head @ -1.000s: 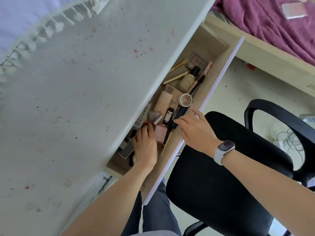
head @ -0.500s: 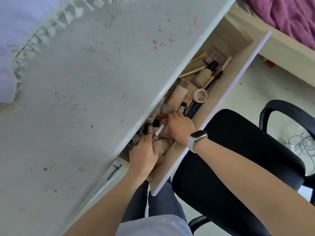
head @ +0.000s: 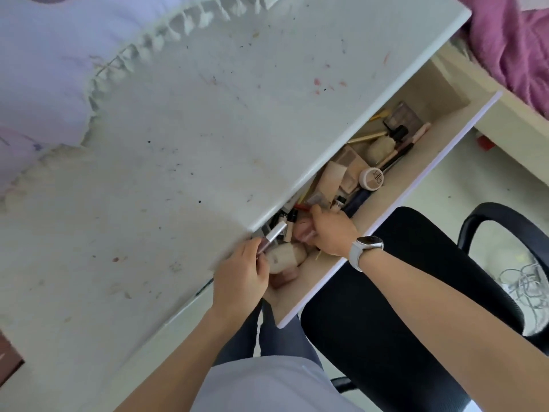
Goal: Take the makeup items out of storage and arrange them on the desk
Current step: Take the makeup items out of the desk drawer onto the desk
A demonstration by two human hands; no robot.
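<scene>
An open wooden drawer (head: 395, 203) under the white desk (head: 178, 173) holds several makeup items: a round compact (head: 372, 179), brushes (head: 395, 150), an eyeshadow palette (head: 404, 117) and beige tubes. My left hand (head: 240, 276) holds a slim lip gloss tube (head: 271, 237) with a silver cap, lifted at the desk's edge, and also grips a beige bottle (head: 286, 257) below it. My right hand (head: 332, 230), with a white watch on the wrist, reaches into the drawer and curls round a pink item (head: 303, 230).
A black office chair (head: 401, 307) stands right of the drawer. A frilled white cloth (head: 59, 69) covers the desk's far left. A bed with a purple blanket (head: 520, 49) is at top right. Cables (head: 523, 281) lie on the floor.
My right hand moved from the drawer's front edge into the drawer and took hold of a pink item. My left hand lifted the lip gloss tube up towards the desk edge.
</scene>
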